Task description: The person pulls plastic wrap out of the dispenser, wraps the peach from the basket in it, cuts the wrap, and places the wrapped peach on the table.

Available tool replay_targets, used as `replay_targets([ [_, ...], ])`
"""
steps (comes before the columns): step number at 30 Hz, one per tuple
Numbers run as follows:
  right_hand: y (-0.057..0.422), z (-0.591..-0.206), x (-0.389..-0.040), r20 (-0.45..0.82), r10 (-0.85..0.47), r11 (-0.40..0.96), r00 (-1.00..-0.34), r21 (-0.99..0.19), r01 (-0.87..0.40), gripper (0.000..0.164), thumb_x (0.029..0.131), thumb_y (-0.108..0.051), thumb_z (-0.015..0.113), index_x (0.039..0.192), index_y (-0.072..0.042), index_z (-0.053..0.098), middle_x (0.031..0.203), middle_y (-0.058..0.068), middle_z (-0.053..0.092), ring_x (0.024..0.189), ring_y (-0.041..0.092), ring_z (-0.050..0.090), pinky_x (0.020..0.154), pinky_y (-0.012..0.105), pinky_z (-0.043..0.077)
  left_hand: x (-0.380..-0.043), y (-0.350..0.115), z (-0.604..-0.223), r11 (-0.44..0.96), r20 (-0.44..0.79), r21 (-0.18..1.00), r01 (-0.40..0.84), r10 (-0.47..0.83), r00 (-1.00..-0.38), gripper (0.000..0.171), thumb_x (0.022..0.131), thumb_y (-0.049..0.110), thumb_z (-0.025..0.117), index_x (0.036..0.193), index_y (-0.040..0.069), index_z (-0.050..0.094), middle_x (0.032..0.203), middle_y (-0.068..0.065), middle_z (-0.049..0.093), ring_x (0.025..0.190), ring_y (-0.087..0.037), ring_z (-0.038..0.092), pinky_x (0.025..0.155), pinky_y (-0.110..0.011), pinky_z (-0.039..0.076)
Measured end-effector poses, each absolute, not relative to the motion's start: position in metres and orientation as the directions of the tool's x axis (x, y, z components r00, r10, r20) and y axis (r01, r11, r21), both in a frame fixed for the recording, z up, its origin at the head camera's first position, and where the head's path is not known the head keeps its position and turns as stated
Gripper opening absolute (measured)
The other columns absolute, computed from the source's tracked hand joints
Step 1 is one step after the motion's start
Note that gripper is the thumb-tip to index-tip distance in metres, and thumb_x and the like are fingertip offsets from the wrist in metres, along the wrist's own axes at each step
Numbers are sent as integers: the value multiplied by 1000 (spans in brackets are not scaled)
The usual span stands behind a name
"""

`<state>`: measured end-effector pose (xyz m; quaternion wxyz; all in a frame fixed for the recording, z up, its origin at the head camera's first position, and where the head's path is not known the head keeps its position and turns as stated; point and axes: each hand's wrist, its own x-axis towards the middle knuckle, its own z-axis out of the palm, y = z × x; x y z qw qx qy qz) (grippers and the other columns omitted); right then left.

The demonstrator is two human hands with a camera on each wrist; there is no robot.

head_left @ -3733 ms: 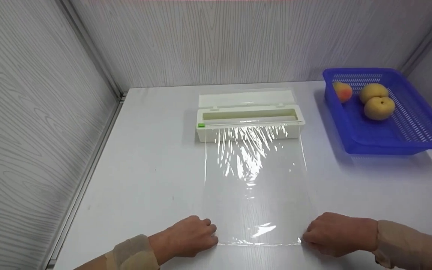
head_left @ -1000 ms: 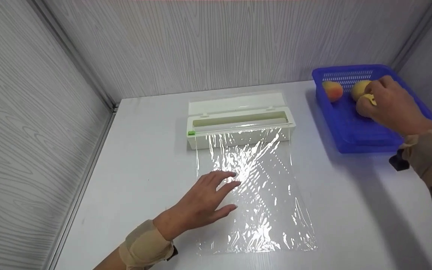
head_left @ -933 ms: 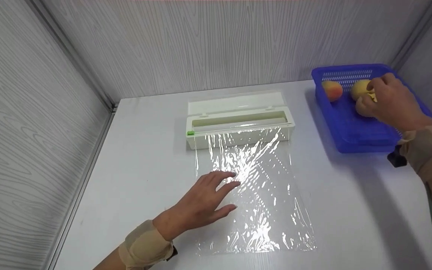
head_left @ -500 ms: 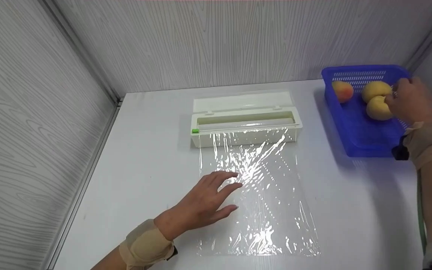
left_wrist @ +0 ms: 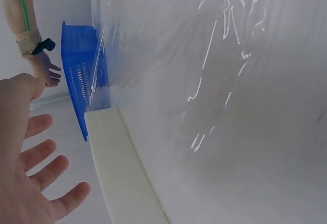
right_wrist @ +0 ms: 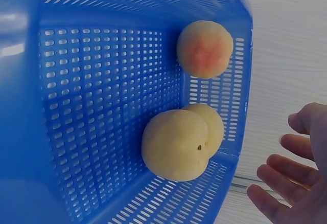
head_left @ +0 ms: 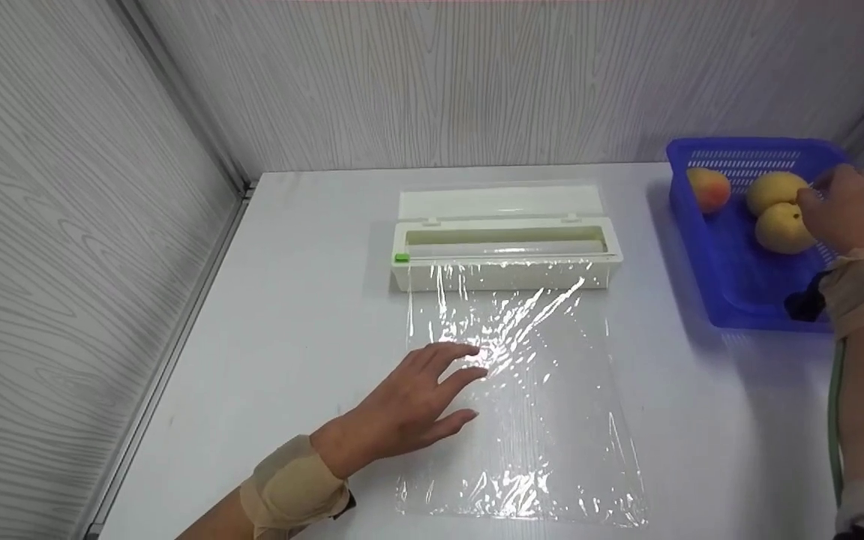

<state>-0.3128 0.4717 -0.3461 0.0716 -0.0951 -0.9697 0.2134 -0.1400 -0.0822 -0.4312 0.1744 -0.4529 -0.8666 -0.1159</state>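
Observation:
My left hand (head_left: pixel 409 405) hovers over a sheet of clear plastic wrap (head_left: pixel 552 420), fingers spread and slightly bent, holding nothing. The wrap runs from a white dispenser box (head_left: pixel 507 276), its lid folded back, and lies wrinkled on the table. My right hand (head_left: pixel 848 210) is over the right side of a blue basket (head_left: pixel 713 277), beside the peaches. In the right wrist view that hand (right_wrist: pixel 301 168) has its fingers apart with nothing between them. Two yellow peaches (right_wrist: pixel 174 144) sit together, and a red-blushed peach (right_wrist: pixel 204 50) lies apart from them.
A green slider (head_left: pixel 402 257) sits at the left end of the dispenser's front edge. White wood-grain panels (head_left: pixel 432 82) wall in the table at the back and sides. A green cable (head_left: pixel 837 420) runs along my right forearm.
At first both hands held the wrap's front edge; it was let go and lies down. My right hand went to the peaches, then drew back rightward off them. My left hand stays over the wrap.

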Motion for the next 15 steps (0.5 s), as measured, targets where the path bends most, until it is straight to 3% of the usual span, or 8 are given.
replay_targets([
  [9, 484, -358, -307, -38, 180, 915, -983, -360, 181, 70, 98, -36, 48, 137, 19, 30, 135, 49, 27, 124, 65, 26, 103, 72, 25, -142, -82, -433, 557, 379, 67, 828, 754, -537, 46, 93, 36, 66, 134, 17, 53, 142, -6, 48, 133, -23, 47, 108, -39, 44],
  [15, 490, -361, -316, -138, 18, 933, -990, -353, 66, 82, 93, -43, 53, 140, 19, 25, 126, 46, 36, 110, 59, 36, 93, 71, 31, -142, -83, -435, 561, 370, 75, 824, 752, -546, 44, 94, 35, 65, 132, 16, 53, 143, -6, 48, 133, -23, 46, 108, -39, 44],
])
